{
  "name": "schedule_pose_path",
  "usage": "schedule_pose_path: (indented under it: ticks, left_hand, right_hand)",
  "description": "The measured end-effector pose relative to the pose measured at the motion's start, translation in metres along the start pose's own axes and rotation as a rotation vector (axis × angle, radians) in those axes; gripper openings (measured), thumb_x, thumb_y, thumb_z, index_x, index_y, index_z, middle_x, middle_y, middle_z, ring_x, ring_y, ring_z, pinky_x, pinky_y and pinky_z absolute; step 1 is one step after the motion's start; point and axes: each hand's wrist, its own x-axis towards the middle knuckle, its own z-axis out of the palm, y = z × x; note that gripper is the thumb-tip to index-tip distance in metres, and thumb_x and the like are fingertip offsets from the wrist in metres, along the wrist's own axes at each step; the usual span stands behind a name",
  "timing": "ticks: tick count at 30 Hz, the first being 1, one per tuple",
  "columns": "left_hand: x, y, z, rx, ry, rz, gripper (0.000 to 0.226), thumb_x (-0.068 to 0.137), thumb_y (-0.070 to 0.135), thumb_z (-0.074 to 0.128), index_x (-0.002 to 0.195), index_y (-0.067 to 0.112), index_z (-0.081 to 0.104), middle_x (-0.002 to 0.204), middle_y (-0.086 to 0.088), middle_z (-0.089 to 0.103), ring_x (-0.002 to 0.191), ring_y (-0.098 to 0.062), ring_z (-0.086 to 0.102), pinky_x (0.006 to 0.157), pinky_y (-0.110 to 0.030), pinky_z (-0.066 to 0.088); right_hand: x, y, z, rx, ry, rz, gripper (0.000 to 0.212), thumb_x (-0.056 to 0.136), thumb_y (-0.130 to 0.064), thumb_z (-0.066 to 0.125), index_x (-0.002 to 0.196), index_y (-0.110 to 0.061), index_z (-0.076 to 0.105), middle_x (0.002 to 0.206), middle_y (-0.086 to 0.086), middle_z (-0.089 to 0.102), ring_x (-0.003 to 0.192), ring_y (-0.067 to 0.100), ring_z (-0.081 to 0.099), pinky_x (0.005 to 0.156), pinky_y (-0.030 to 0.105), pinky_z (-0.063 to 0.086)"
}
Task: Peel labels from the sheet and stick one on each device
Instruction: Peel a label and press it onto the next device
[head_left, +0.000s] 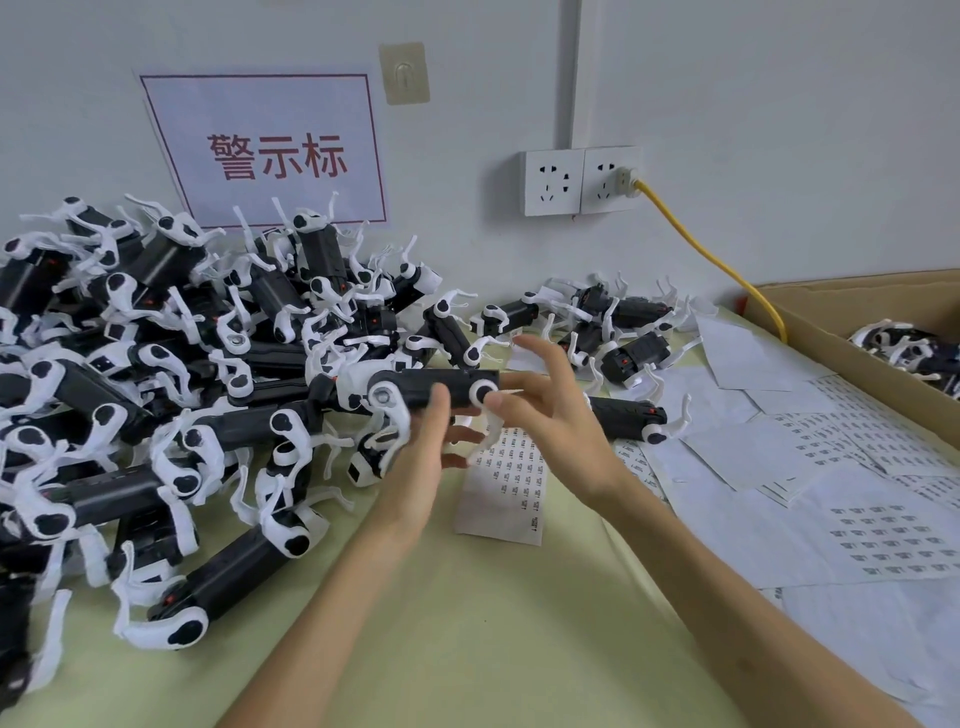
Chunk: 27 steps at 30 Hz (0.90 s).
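Above the table, left hand (415, 467) grips the device (457, 382), long axis running left to right. Right hand (550, 415), fingers spread, thumb touching its right end. Sheet (511, 483) lies just below.

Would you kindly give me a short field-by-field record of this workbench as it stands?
left hand: grips the held device, level above the table
right hand: thumb touches the held device's right end, other fingers spread
label sheet: flat on the table beneath both hands
device pile: heaped at left
cardboard box: far right, more devices inside
loose sheets: spread at right
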Motion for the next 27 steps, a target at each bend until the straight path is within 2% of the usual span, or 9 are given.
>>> schedule_pose_path:
  ticks: [2,4,7,11,16,18,20,23,27]
  left_hand:
    - [0.0,-0.006,-0.003,0.282,-0.089,0.029,0.042,0.084,0.078,0.046,0.107,0.047,0.065,0.105,0.012,0.072,0.095,-0.01,0.067,0.09,-0.035,0.05]
    - [0.0,-0.012,-0.003,0.607,-0.219,0.076,0.017,0.093,0.053,0.056,0.11,0.053,0.059,0.112,0.01,0.065,0.096,-0.009,0.063,0.091,-0.032,0.05]
    - [0.0,-0.016,0.0,0.746,-0.254,0.083,0.029,0.103,0.02,0.052,0.106,0.045,0.067,0.114,0.012,0.067,0.099,-0.009,0.065,0.095,-0.032,0.051]
    - [0.002,-0.014,-0.005,0.684,-0.168,0.095,0.03,0.104,0.013,0.05,0.1,0.035,0.07,0.096,0.019,0.071,0.088,0.005,0.062,0.078,-0.013,0.045]
    - [0.005,-0.004,-0.006,0.384,-0.082,0.027,0.034,0.106,0.004,0.046,0.094,0.022,0.073,0.087,-0.001,0.077,0.081,-0.02,0.074,0.083,-0.039,0.057]
    - [0.004,0.001,-0.006,0.114,-0.058,-0.02,0.038,0.106,0.006,0.048,0.086,0.024,0.075,0.084,-0.003,0.076,0.08,-0.026,0.072,0.078,-0.039,0.055]
    - [0.004,0.005,-0.008,-0.034,-0.146,-0.056,0.037,0.108,0.026,0.046,0.091,0.023,0.078,0.088,-0.004,0.074,0.085,-0.022,0.069,0.073,-0.033,0.055]
    - [0.001,0.006,-0.005,-0.192,-0.271,-0.149,0.038,0.099,0.052,0.055,0.109,0.023,0.078,0.105,-0.006,0.075,0.099,-0.018,0.071,0.087,-0.034,0.059]
    - [-0.004,0.004,0.002,-0.173,-0.257,-0.198,0.025,0.084,0.048,0.07,0.104,0.035,0.078,0.112,0.0,0.077,0.102,-0.014,0.073,0.09,-0.035,0.06]
  right_hand:
    - [0.004,-0.002,-0.004,0.088,0.084,0.005,0.074,0.071,-0.055,0.07,0.137,-0.037,0.043,0.105,-0.004,0.076,0.099,0.011,0.072,0.088,0.03,0.052]
    - [0.007,-0.004,-0.01,0.191,0.133,0.037,0.068,0.069,-0.051,0.071,0.131,-0.037,0.046,0.101,-0.005,0.077,0.096,0.017,0.075,0.09,0.039,0.055]
    - [0.009,-0.003,-0.015,0.351,0.151,0.077,0.073,0.067,-0.044,0.076,0.133,-0.028,0.048,0.093,-0.007,0.077,0.091,0.027,0.076,0.089,0.046,0.06]
    - [0.01,-0.004,-0.016,0.587,0.161,0.113,0.069,0.076,-0.032,0.08,0.135,-0.012,0.049,0.095,0.006,0.071,0.086,0.03,0.073,0.087,0.043,0.06]
    - [0.009,-0.006,-0.024,0.624,0.027,0.13,0.024,0.091,-0.036,0.062,0.093,-0.015,0.073,0.078,0.003,0.067,0.073,0.018,0.063,0.075,0.028,0.057]
    - [0.008,-0.008,-0.023,0.542,0.007,0.141,0.03,0.09,-0.038,0.062,0.104,-0.013,0.072,0.097,0.01,0.071,0.087,0.025,0.066,0.084,0.035,0.056]
    - [0.008,-0.008,-0.02,0.468,0.046,0.159,0.052,0.083,-0.037,0.069,0.124,-0.008,0.059,0.107,0.011,0.067,0.094,0.028,0.063,0.086,0.041,0.056]
    - [0.007,-0.007,-0.017,0.334,0.025,0.128,0.053,0.081,-0.035,0.071,0.128,-0.014,0.057,0.092,-0.001,0.07,0.082,0.017,0.066,0.074,0.03,0.056]
    - [0.006,-0.006,-0.018,0.057,0.003,0.052,0.047,0.085,-0.046,0.068,0.126,-0.027,0.057,0.089,-0.012,0.074,0.083,0.009,0.069,0.078,0.028,0.056]
